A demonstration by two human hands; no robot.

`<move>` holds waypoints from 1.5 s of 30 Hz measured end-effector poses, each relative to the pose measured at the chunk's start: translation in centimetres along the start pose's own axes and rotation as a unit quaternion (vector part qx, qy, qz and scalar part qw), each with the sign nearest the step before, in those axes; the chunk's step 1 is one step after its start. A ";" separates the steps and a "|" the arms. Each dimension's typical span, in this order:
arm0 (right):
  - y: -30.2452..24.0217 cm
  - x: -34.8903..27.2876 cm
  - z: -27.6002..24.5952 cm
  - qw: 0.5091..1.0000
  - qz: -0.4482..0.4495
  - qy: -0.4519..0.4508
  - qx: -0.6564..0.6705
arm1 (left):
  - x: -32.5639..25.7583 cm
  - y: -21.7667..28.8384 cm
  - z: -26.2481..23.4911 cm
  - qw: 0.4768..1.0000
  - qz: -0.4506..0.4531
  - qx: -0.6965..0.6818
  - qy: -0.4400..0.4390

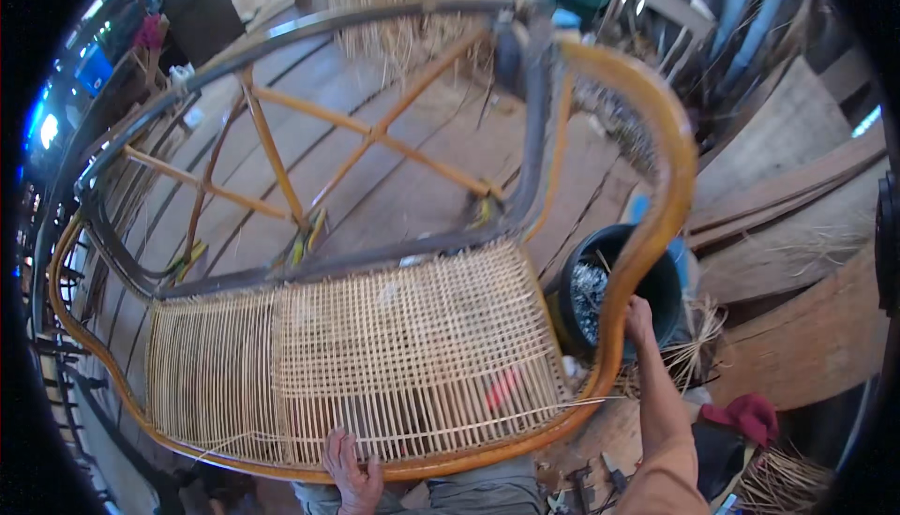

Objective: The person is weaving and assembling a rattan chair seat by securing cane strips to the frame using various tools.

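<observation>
A rattan bench frame [647, 234] stands in front of me, with a seat of woven pale cane strips [403, 346]. The right part of the seat is densely woven; towards the left and the front edge mostly parallel strips show. My left hand [352, 477] lies at the bench's front rail, fingers extended over its edge and thumb apart. Stretched out to the right, my right hand [641, 321] is beside the bent armrest, at a dark bucket [667, 295]. The armrest hides its fingertips, so whether it grips anything does not show. A loose strip [591, 401] sticks out past the seat's front right corner.
Behind the seat rises a backrest with crossed poles [375, 133] and dark-wrapped rails. Large curved boards [797, 318] lean at the right. Loose cane [783, 482], a dark red cap [750, 418] and hand tools [614, 473] lie at lower right. Cane bundles [403, 0] stand behind.
</observation>
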State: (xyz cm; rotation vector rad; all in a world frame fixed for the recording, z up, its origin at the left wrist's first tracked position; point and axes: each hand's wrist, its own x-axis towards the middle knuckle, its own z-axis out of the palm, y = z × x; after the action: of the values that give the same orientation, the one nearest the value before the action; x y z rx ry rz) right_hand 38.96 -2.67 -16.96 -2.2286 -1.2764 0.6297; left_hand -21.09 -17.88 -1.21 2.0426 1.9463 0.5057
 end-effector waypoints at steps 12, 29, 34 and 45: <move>-21.2 -21.8 -12.8 0.836 -0.082 0.180 0.512 | -1.9 9.0 -3.3 0.956 0.056 -0.278 -0.070; -34.8 -35.4 -2.1 0.866 -0.298 -0.401 -0.019 | -3.8 6.5 -6.7 0.904 0.043 -0.423 -0.048; -31.0 -28.3 -4.3 0.866 -0.437 -0.220 -0.099 | -2.6 4.2 -12.1 0.865 -0.011 -0.492 0.101; -22.9 -18.2 -22.2 0.928 -0.320 0.130 -0.137 | 1.2 -10.3 -20.0 0.837 -0.112 -0.418 0.336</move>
State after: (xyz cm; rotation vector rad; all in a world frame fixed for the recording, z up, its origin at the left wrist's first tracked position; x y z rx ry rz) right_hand 29.23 -12.71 17.04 -1.8286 -1.8922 -0.0939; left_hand -38.95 -16.88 12.51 1.1149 1.7160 1.8105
